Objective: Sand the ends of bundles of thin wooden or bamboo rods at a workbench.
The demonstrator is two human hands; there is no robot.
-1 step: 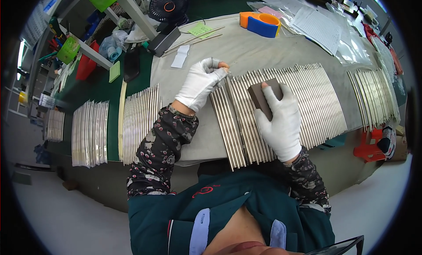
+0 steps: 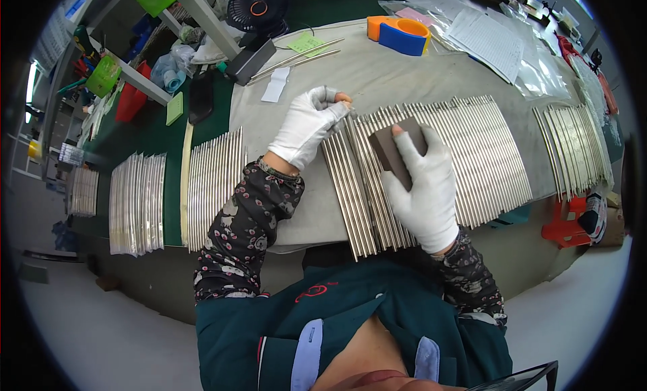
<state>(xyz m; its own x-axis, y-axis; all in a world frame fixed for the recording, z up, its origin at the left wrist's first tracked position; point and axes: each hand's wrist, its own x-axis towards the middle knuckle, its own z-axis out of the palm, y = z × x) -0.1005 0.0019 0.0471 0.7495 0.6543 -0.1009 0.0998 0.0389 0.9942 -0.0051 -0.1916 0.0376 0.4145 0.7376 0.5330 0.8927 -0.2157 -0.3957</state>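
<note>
A row of thin silvery metal rods (image 2: 488,162) lies side by side in front of me, near ends toward my body. My right hand (image 2: 431,196), in a white glove with a bare fingertip showing, grips a grey-brown rectangular block (image 2: 392,152) and rests it flat on the rods. At the row's far left end my left hand (image 2: 302,127), gloved with bare tips too, is pinched at the far end of a rod. A few rods (image 2: 345,196) left of a narrow dark gap lie just below that hand.
More rods lie in a bundle (image 2: 217,189) on the left, in plastic sleeves (image 2: 138,206) farther left, and in a group (image 2: 576,148) at right. Behind are an orange-and-blue ring-shaped holder (image 2: 401,37), a black fan (image 2: 258,10), papers (image 2: 485,44) and two loose rods (image 2: 296,62).
My right hand has slid slightly left and up with the block across the rods. My left hand stays at the rod's far end.
</note>
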